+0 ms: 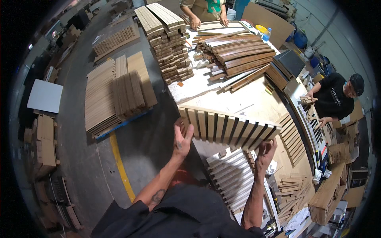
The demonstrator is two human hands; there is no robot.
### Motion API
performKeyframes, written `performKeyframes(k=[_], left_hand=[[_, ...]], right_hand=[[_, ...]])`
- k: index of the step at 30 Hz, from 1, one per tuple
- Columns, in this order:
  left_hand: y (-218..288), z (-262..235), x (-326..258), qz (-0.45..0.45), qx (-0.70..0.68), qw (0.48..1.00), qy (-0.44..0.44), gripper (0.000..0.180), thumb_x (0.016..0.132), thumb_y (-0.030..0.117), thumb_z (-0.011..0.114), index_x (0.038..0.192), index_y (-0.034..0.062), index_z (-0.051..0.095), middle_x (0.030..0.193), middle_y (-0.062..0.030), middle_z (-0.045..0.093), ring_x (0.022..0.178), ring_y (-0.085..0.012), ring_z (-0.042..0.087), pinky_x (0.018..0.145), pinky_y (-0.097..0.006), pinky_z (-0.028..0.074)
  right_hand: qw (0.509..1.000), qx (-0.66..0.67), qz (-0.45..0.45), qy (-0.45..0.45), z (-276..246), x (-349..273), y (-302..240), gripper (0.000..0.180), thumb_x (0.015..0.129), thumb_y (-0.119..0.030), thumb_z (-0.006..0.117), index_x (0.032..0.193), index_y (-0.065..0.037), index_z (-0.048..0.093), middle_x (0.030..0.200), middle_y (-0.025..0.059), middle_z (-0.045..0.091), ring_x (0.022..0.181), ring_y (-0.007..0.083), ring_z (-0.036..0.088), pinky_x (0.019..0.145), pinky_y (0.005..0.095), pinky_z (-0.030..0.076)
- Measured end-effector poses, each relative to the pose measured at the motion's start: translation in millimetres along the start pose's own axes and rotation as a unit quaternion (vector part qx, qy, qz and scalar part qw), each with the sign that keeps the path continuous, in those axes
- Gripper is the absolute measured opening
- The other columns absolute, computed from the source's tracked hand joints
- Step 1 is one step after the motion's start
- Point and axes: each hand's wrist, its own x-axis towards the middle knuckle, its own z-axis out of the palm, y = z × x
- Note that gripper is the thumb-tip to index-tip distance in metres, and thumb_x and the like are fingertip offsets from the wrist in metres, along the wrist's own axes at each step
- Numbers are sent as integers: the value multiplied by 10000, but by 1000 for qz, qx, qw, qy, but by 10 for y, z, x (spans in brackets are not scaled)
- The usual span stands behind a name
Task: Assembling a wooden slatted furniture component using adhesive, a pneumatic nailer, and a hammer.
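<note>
Between my two hands I hold a slatted wooden panel (226, 127), its pale slats parted by dark gaps and a light rail along the top edge. My left hand (182, 139) is closed round its left end. At the lower right corner my right hand (266, 151) grips it, fingers bent. The panel is raised and tilted over the workbench. Beneath it, nearer to me, lies a white ridged frame of parallel bars (234, 180), partly covered by my right arm. Another slatted wooden panel (293, 139) lies to the right of my right hand.
Brown curved slats (242, 53) are heaped on the bench beyond, beside a tall stack of pale strips (168, 47). Loose sticks (291, 194) lie at right. Panels sit on a pallet (119, 89) at left. One co-worker (208, 10) stands across, another (335, 97) at right.
</note>
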Motion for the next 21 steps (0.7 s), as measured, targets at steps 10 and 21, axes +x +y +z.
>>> performKeyframes(k=[10, 21], left_hand=[[-561, -200, 1245, 98, 82, 991, 39, 620, 975, 325, 634, 1434, 9, 362, 1374, -172, 491, 1267, -268, 486, 1080, -385, 373], [-183, -222, 1263, 81, 151, 985, 13, 678, 972, 329, 625, 1518, 61, 325, 1364, -258, 560, 1266, -372, 561, 1033, -406, 451]], right_hand=[[999, -28, 19, 33, 1078, 608, 968, 428, 1059, -340, 487, 1297, 14, 527, 1170, 104, 601, 1064, 184, 554, 957, 303, 422], [985, 48, 64, 155, 1215, 539, 542, 420, 1071, -317, 465, 1234, 55, 574, 1059, 95, 644, 973, 156, 594, 882, 287, 488]])
